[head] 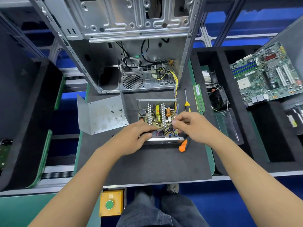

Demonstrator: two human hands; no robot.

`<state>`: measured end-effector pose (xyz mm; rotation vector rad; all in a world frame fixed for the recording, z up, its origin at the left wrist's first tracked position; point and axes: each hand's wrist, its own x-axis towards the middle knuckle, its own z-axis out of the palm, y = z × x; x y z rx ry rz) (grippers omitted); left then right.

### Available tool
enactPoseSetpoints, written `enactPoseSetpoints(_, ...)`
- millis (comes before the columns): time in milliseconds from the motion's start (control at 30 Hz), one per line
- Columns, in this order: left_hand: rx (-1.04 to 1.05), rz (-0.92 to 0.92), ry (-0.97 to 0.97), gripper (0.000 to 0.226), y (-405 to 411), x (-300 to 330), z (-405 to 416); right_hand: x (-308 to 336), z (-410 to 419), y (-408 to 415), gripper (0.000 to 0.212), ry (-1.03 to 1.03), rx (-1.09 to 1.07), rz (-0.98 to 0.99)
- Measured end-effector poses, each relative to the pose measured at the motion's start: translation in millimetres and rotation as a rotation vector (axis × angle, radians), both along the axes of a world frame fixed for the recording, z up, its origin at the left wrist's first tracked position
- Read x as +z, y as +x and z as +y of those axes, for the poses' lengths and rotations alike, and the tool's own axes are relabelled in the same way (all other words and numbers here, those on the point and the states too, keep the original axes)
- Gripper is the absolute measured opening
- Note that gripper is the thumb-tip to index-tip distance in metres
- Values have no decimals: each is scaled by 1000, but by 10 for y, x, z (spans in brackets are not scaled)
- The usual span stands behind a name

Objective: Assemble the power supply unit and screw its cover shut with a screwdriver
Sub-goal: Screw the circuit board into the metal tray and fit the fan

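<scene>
The open power supply unit (156, 114) sits on the black mat, its circuit board and heat sinks exposed. My left hand (136, 136) grips the black fan at the unit's near edge. My right hand (190, 125) pinches the dark wires at the board's near right corner. The bent metal cover (101, 115) lies to the left with a few loose screws (116, 110) on it. A yellow-handled screwdriver (186, 104) lies right of the unit. An orange-handled screwdriver (183, 145) lies by the unit's near right corner, partly under my right wrist.
An open computer case (131, 46) stands behind the unit, yellow cables running from it. A green memory stick (198, 98) lies at the mat's right edge. Black foam trays on the right hold a motherboard (265, 74) and a cooler (213, 89). A yellow button box (111, 203) sits near.
</scene>
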<state>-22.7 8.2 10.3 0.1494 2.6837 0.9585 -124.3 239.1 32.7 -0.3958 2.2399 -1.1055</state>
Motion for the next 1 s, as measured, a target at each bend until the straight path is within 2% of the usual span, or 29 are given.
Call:
enactPoseSetpoints(67,-50,-17,-66,42,-4,8,36,-17,11,-3,12,19,4,6)
enactPoseSetpoints(167,-81,-72,-136,75,20,24,56,-23,2,-6,12,24,17,-6)
enactPoseSetpoints(333,-91,42,-157,59,35,-62,79,-8,-16,-5,13,22,22,-5)
enactPoseSetpoints(500,-14,-26,-34,75,4,0,32,26,-30,-13,14,5,16,10)
enactPoseSetpoints(600,-72,21,-93,63,45,-23,25,30,-40,-22,18,-14,12,29)
enactPoseSetpoints(700,-152,30,-195,61,73,-34,13,12,-26,-26,17,10,47,11)
enactPoseSetpoints(800,-136,88,-168,44,88,-58,33,-9,-25,-24,16,34,72,-24)
enactPoseSetpoints(1000,-76,92,-114,28,98,-84,52,-13,45,-68,9,57,97,-13)
